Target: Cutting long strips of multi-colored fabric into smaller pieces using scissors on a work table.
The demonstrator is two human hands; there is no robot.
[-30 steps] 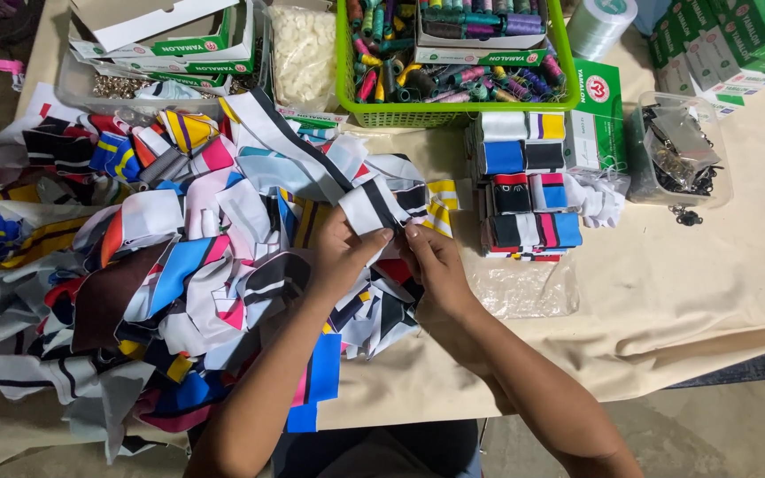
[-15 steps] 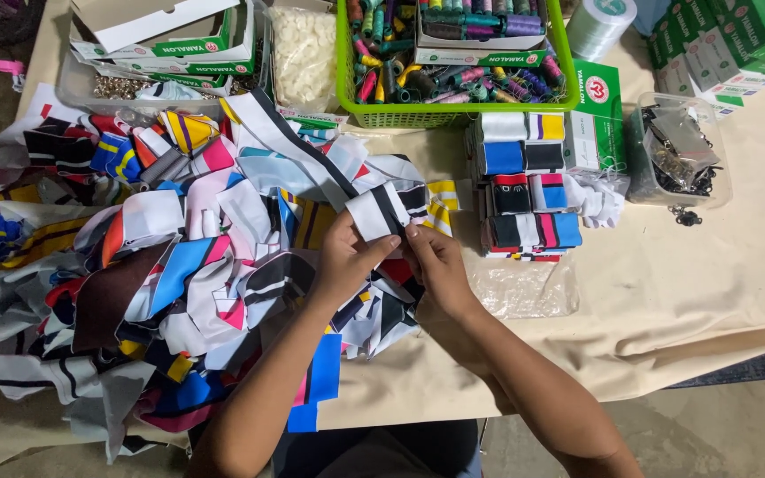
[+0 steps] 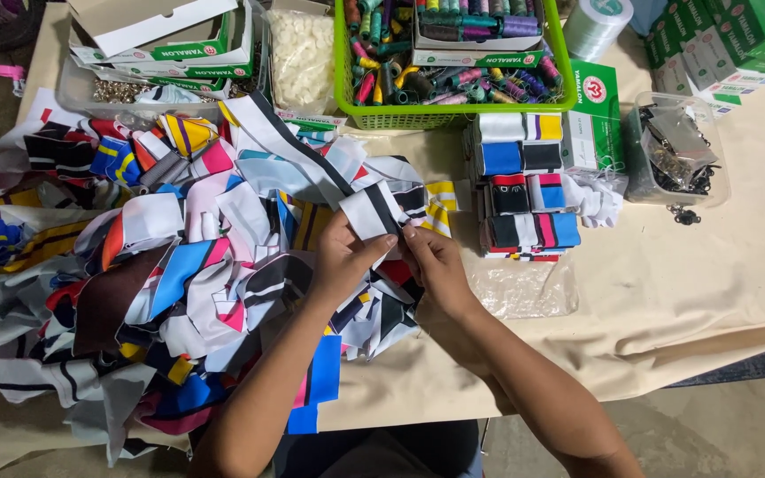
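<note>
White cloth with a black stripe, a small folded strip [image 3: 372, 211], sits right between my two hands in the head view, held up just above the heap of scraps [image 3: 179, 265]. My left hand [image 3: 343, 257] pinches its lower left edge with the fingers closed on it; my right hand [image 3: 431, 261] meets it from the right, fingertips closed on the lower right corner. Both hands are together, touching or nearly so, each clamped on the strip. Its long axis tilts up and away from me, leaning a little to the right, so the free end points toward the far side of the table [image 3: 683, 292]. Neither hand is nearer than the other; the strip lies at the fingertips of both.

To my left the heap spreads wide, striped and coloured pieces lying over one another, some under my left forearm. To the right, near my right hand, stands a stack [image 3: 524, 190] of folded pieces, and a clear bag [image 3: 524, 288] lies just below it. Farther off are a green basket [image 3: 453, 115] of thread spools, a tub [image 3: 675, 155] of dark metal parts, and green boxes [image 3: 737, 35]. Nothing stands between my hands and the stack.
</note>
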